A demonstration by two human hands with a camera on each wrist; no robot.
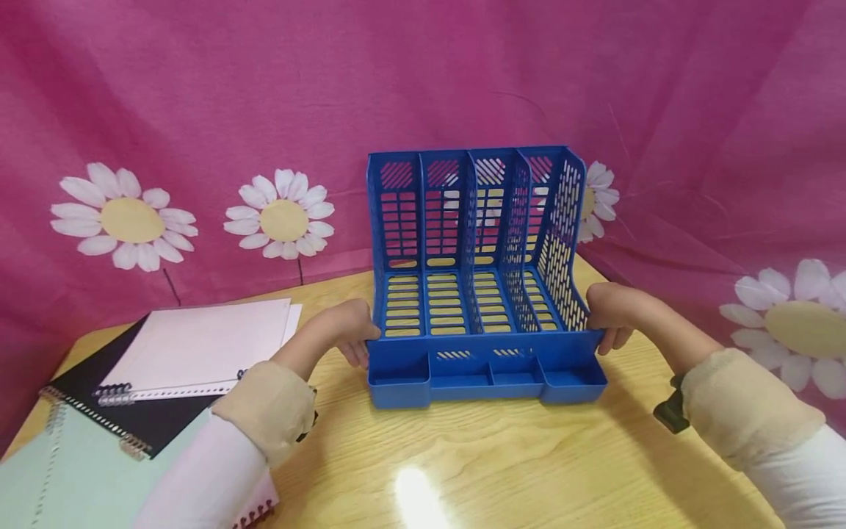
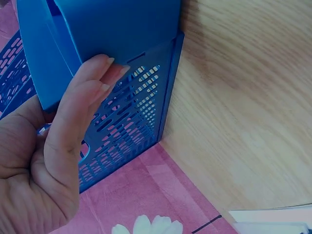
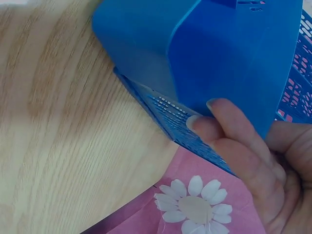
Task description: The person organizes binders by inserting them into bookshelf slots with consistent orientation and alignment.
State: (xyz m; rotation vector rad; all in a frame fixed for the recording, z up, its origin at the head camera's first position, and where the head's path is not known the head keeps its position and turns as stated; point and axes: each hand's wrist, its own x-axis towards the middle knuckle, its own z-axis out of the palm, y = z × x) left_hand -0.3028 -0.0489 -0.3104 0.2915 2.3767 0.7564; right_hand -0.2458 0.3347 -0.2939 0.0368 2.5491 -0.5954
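A blue plastic desk file organizer stands upright on the wooden table, with several tall slots of perforated walls and a row of small trays along its front. At its front left corner, my left hand grips the edge. In the left wrist view, the thumb goes behind the panel while the fingers lie along the perforated side. My right hand holds the opposite front corner. The right wrist view shows those fingers bent against the outer side, the thumb partly hidden behind the panel.
On the table's left lie overlapping spiral notebooks: a pale pink one, a black one and a light green one. Part of another pink one shows under my left sleeve. A pink cloth with daisies hangs behind and to the right.
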